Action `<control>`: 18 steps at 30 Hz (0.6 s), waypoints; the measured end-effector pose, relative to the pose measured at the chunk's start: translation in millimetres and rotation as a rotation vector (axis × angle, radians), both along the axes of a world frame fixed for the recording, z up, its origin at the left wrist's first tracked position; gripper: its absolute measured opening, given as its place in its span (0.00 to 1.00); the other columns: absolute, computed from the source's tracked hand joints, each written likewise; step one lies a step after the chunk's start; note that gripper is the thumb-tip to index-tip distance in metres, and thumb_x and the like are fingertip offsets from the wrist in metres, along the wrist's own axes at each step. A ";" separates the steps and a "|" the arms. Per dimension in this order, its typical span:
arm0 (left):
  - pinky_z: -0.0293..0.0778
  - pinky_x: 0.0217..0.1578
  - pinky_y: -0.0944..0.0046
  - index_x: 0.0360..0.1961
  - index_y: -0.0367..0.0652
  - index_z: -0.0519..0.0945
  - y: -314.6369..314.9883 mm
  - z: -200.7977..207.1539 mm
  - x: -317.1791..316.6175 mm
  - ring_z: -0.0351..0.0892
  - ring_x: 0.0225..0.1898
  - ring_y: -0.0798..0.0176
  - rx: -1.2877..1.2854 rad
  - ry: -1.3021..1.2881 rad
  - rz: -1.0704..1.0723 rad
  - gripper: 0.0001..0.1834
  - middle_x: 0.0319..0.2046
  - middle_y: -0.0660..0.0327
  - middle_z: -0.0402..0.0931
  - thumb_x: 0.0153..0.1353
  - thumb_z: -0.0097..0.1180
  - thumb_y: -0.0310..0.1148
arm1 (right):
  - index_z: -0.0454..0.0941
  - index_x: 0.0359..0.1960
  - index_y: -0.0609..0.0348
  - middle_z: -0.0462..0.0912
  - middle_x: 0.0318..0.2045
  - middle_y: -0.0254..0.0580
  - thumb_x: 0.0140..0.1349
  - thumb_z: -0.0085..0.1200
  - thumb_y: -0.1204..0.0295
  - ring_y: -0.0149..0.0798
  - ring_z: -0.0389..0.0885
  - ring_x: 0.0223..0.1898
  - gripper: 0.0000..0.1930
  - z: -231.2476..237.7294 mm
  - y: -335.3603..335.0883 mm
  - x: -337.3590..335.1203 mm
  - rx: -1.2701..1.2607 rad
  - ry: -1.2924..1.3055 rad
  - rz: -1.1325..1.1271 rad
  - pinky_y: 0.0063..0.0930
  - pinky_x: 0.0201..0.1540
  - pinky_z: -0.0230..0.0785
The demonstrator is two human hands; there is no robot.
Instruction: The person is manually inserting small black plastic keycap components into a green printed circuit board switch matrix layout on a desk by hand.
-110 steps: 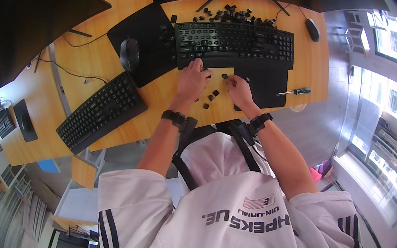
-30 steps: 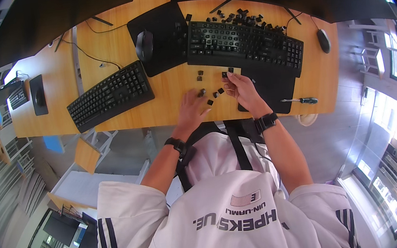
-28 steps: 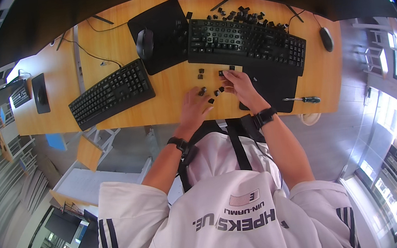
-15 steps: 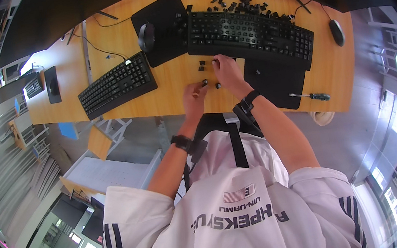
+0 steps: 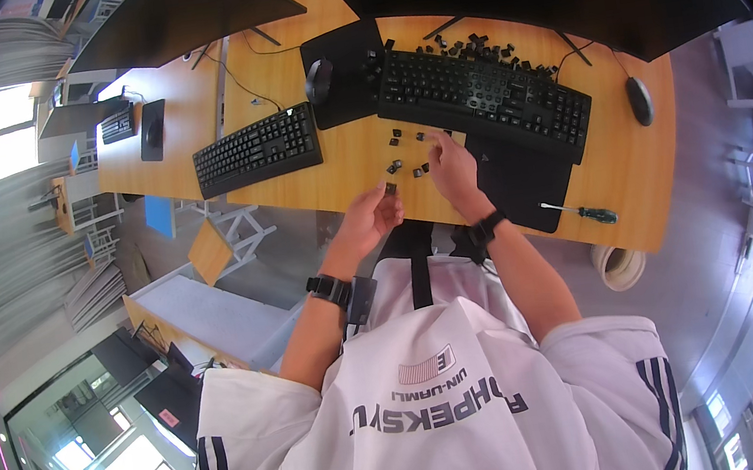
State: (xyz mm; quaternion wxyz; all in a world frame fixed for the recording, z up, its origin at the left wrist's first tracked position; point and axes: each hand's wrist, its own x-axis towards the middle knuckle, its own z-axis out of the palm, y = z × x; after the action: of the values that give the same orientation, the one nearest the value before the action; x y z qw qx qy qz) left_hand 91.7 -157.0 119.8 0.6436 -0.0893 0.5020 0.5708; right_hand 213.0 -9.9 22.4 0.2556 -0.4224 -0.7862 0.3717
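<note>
ok, from my end: left hand [image 5: 369, 222] has a small dark keycap [image 5: 391, 189] pinched btwn thumb & finger, held up near the front edge of the desk [image 5: 635, 172]. right hand [image 5: 454, 169] is out ahead of it, index reaching fwd & left to a loose keycap [image 5: 421, 136]; can't tell if that tip touches it, nor if the other fingers, curled under, hold anything. rel. to the left grip, the big black keyboard [image 5: 461, 81] lies ahead & to the right, w/ other loose caps [image 5: 394, 166] on bare wood in btwn. right hand is def. the nearer one to that kb, its fingertips just short of the near edge; left sits farther back, closer to the body. kb's long axis runs left-right, slanted: left end farther fwd, right end nearer me, palm-rest side toward the person. a heap of loose keycaps [image 5: 487, 49] lies along its far side, i.e. beyond both hands. pinched cap sits at the fwd-right end of the left hand; it's approx. square as far as i can see, so i get no clear long axis, & which way its top faces is too small to tell. loose cap by the right index: same, no readable direction.
</note>
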 end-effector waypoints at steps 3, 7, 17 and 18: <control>0.76 0.34 0.66 0.42 0.40 0.77 -14.1 -5.8 0.8 0.76 0.30 0.66 -0.107 0.099 -0.114 0.16 0.29 0.64 0.76 0.72 0.49 0.44 | 0.78 0.48 0.55 0.84 0.38 0.44 0.61 0.54 0.72 0.50 0.83 0.33 0.13 26.0 -19.0 27.5 -0.382 -0.047 0.129 0.39 0.35 0.75; 0.75 0.33 0.70 0.46 0.44 0.77 -33.7 -42.6 3.9 0.75 0.30 0.71 -0.169 0.124 -0.274 0.16 0.29 0.69 0.73 0.72 0.49 0.46 | 0.80 0.48 0.59 0.84 0.35 0.40 0.57 0.60 0.74 0.38 0.81 0.30 0.16 35.7 -49.5 36.7 -0.624 0.180 0.423 0.30 0.36 0.75; 0.70 0.31 0.72 0.48 0.43 0.78 -6.5 -89.6 -4.3 0.72 0.28 0.74 -0.002 0.052 -0.475 0.21 0.29 0.71 0.72 0.70 0.50 0.50 | 0.81 0.45 0.63 0.86 0.37 0.40 0.57 0.61 0.77 0.35 0.83 0.31 0.13 16.0 -37.8 32.9 -0.736 -0.006 0.353 0.26 0.37 0.75; 0.70 0.29 0.72 0.47 0.42 0.78 -4.0 -96.5 -7.9 0.72 0.27 0.73 -0.016 0.120 -0.471 0.20 0.29 0.69 0.73 0.71 0.49 0.48 | 0.81 0.45 0.63 0.86 0.37 0.40 0.57 0.61 0.77 0.35 0.83 0.31 0.13 13.4 -37.0 29.4 -0.733 -0.026 0.349 0.26 0.37 0.75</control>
State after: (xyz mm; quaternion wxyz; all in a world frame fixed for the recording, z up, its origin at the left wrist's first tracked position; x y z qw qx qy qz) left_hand 83.8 -161.0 23.2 0.7273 0.0592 0.5506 0.4055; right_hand 242.4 -46.9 35.7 0.0112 -0.3503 -0.6646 0.6599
